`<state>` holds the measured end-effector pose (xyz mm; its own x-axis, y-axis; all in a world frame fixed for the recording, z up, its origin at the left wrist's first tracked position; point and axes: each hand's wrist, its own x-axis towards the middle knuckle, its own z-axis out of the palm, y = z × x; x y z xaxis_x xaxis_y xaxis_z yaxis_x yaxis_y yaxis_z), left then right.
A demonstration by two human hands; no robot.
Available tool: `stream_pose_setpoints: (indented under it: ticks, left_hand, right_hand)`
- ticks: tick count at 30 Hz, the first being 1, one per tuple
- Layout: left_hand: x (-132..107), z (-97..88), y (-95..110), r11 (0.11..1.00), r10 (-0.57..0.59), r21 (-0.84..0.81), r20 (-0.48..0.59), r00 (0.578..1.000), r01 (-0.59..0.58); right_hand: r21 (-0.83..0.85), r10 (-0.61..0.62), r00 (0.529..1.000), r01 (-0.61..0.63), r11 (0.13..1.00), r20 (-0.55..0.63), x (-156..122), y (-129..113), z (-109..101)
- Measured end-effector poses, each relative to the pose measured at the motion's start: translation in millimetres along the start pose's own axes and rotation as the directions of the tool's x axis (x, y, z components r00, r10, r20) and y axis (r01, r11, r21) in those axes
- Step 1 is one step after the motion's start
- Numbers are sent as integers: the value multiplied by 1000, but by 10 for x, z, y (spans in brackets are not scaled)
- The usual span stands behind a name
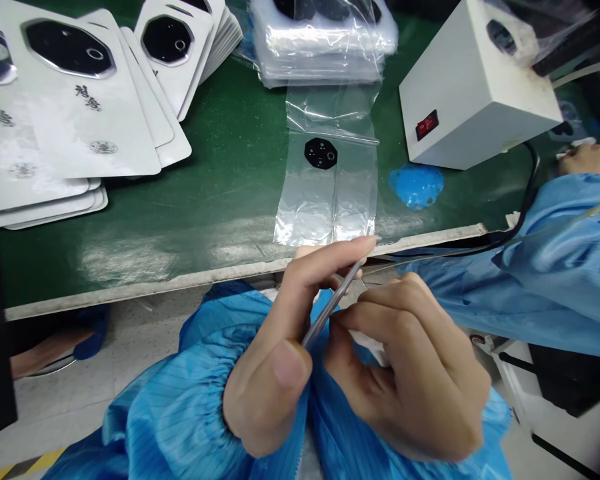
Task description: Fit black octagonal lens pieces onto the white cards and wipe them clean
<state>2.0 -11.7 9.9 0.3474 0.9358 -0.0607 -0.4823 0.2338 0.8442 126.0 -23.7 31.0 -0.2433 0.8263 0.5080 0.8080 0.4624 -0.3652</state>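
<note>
My left hand (285, 347) grips a thin flat grey piece (331, 305) between thumb and forefinger, in front of the table's edge. The piece is seen nearly edge-on, so its faces are hidden. Beside it, my right hand (410, 367) is closed, thumb and forefinger pinched close to the piece's underside. A bit of white material (373, 345) shows between the right fingers; I cannot tell what it is. Beyond my hands, a black octagonal camera lens cover (321, 153) lies on a clear plastic bag (305, 200).
Stacked white phone back covers (95, 127) occupy the table's left. Bagged trays (325, 50) stand at the back. To the right are a white box with a red switch (450, 93), a blue patch (417, 186) and a co-worker's blue sleeve (570, 233). The green table (220, 200) has a worn front edge.
</note>
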Motion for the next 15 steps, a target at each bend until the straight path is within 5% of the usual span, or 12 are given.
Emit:
stream_pose_setpoints:
  ticks: [8, 15]
  left_hand:
    - [26, -69, -65, 987, 98, 114, 130, 987, -113]
    - [41, -30, -133, 973, 177, 135, 75, 981, -186]
  right_hand:
    - [-13, 67, 997, -68, 998, -26, 2, -15, 36]
    - [16, 66, 998, -66, 998, 9, 24, -8, 21]
